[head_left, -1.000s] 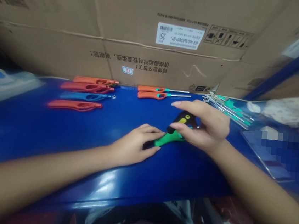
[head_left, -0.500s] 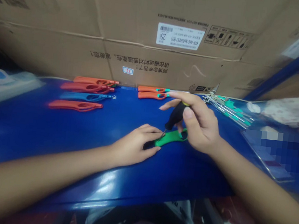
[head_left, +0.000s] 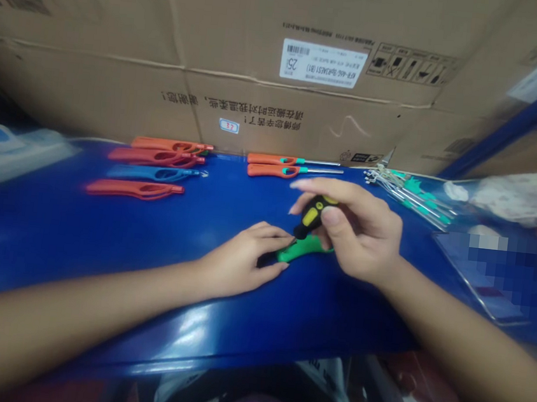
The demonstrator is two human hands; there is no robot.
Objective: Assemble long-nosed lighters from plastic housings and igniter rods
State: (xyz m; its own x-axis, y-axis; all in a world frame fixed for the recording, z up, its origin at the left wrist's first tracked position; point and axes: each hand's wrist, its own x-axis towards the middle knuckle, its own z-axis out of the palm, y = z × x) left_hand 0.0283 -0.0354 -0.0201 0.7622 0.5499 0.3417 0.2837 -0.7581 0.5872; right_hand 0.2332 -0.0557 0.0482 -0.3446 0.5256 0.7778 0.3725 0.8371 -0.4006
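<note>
On the blue table lies a green lighter handle [head_left: 302,248], its left end pinched between the fingers of my left hand [head_left: 248,256]. My right hand [head_left: 361,230] grips a black and yellow screwdriver [head_left: 312,216] by its handle, tip pointing down at the left part of the green handle. The screwdriver's tip is mostly hidden near my left fingertips. My right hand covers the right end of the green piece. Behind my hands lie two orange lighters [head_left: 271,170] with metal rods.
Red and blue lighter handles [head_left: 156,173] lie at the back left of the blue table [head_left: 100,253]. Metal rods with green parts [head_left: 413,194] are piled at the back right, a flat tray-like item [head_left: 471,280] nearer. A cardboard box [head_left: 247,39] forms the back wall.
My right hand has lowered and turned slightly with the screwdriver, so its yellow markings now show. The orange lighters' rods are now uncovered. My left hand stays on the green handle.
</note>
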